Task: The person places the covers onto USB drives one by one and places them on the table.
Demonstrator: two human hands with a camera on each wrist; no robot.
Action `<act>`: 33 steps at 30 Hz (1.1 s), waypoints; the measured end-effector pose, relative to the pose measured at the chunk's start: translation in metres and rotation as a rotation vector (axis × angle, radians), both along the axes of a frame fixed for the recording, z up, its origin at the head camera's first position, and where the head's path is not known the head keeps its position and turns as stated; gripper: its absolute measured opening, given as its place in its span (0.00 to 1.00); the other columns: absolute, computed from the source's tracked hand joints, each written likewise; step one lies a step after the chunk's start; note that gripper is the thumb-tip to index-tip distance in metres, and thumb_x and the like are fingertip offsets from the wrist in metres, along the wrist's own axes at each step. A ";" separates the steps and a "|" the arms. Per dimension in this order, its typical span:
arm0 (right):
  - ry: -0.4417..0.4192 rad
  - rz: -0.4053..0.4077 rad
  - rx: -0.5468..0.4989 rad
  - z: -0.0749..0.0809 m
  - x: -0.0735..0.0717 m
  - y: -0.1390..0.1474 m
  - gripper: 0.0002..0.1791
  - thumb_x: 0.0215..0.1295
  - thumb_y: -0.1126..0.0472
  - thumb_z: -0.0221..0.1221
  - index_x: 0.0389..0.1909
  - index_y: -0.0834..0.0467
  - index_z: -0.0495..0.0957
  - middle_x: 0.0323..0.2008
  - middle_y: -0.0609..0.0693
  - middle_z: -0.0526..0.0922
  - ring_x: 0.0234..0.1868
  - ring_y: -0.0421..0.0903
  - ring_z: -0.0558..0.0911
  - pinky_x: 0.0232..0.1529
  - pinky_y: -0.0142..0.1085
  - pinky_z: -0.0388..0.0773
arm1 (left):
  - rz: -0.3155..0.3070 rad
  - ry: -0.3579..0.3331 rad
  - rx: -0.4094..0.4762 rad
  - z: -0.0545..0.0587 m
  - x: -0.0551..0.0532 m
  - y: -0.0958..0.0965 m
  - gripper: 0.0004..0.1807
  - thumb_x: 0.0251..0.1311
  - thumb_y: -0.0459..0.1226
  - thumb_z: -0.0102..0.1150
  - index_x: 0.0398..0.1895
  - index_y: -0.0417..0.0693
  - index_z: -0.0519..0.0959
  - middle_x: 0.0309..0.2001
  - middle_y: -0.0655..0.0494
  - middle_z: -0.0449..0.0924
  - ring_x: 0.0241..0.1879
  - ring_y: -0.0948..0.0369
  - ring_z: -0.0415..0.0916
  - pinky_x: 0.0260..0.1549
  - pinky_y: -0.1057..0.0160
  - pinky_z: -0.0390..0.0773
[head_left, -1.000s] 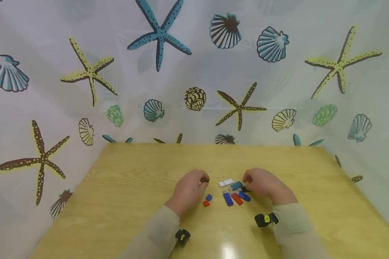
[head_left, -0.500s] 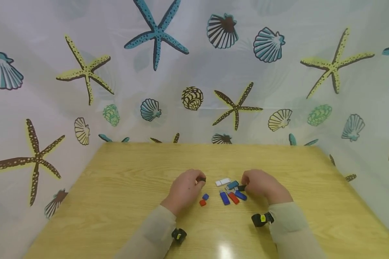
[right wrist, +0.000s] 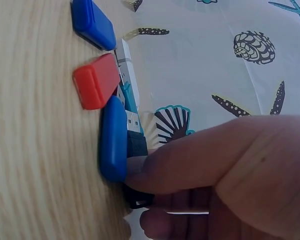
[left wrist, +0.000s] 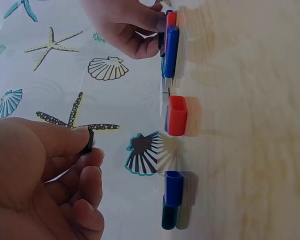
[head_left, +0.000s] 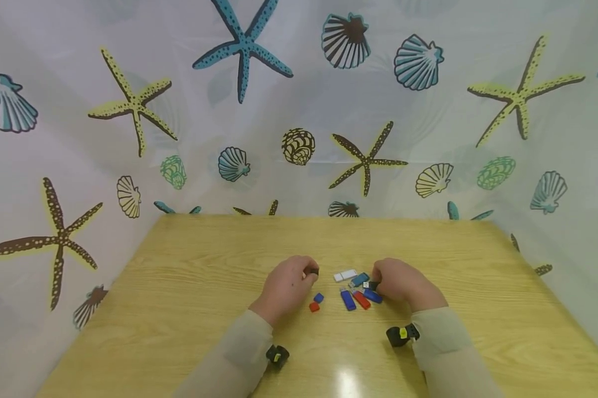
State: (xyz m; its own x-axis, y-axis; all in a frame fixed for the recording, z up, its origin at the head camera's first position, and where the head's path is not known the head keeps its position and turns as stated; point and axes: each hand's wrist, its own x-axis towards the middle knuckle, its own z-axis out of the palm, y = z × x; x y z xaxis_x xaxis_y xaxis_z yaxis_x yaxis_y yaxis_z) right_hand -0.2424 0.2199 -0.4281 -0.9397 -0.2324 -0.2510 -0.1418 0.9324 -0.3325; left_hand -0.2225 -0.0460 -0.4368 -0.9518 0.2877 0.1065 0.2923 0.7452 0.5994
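Between thumb and fingertips, my left hand (head_left: 286,287) pinches a small black cap (left wrist: 90,141), held above the table. My right hand (head_left: 405,282) pinches a black USB flash drive (right wrist: 137,145) by its body, its bare metal plug (right wrist: 133,121) pointing left toward the other drives. Right against it lies a blue flash drive (right wrist: 113,140), with a red one (head_left: 361,299) and a second blue one (head_left: 348,300) beyond. A teal drive (head_left: 360,278) and a white drive (head_left: 346,275) lie behind these.
Near my left hand, a red cap (left wrist: 177,116) and a blue cap (left wrist: 174,188) lie on the wooden table (head_left: 219,243), with a teal cap (left wrist: 169,215) beside the blue one. A curtain (head_left: 299,99) printed with shells and starfish hangs behind the table.
The black drive's metal plug shows more plainly now, the drive having turned slightly in my right hand. My left hand keeps the cap in nearly the same place; the head view has shifted a little.
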 end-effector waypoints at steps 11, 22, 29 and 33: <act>0.071 0.026 -0.023 0.009 -0.001 0.004 0.05 0.64 0.67 0.62 0.32 0.54 0.76 0.29 0.48 0.77 0.30 0.47 0.74 0.33 0.41 0.70 | -0.006 -0.022 0.025 0.004 -0.001 0.006 0.07 0.72 0.42 0.59 0.49 0.54 0.82 0.43 0.64 0.79 0.41 0.63 0.75 0.46 0.56 0.77; 0.132 0.102 -0.102 0.018 0.005 -0.013 0.05 0.65 0.63 0.61 0.32 0.52 0.75 0.26 0.46 0.76 0.26 0.45 0.73 0.29 0.40 0.69 | -0.007 -0.029 0.049 -0.002 0.001 0.000 0.07 0.72 0.41 0.58 0.49 0.54 0.82 0.43 0.64 0.79 0.41 0.63 0.75 0.46 0.56 0.77; 0.184 0.154 -0.168 0.022 0.009 -0.027 0.07 0.66 0.62 0.64 0.33 0.51 0.75 0.25 0.45 0.75 0.25 0.43 0.73 0.29 0.39 0.70 | -0.027 -0.032 0.053 -0.002 0.001 -0.001 0.09 0.72 0.42 0.58 0.50 0.53 0.82 0.43 0.64 0.79 0.40 0.63 0.75 0.44 0.56 0.77; 0.184 0.191 -0.211 0.023 0.011 -0.033 0.07 0.66 0.62 0.64 0.33 0.51 0.75 0.25 0.44 0.75 0.24 0.42 0.73 0.29 0.39 0.71 | -0.041 -0.041 0.068 -0.002 0.001 -0.001 0.09 0.73 0.43 0.57 0.50 0.53 0.81 0.43 0.65 0.79 0.41 0.63 0.75 0.45 0.56 0.77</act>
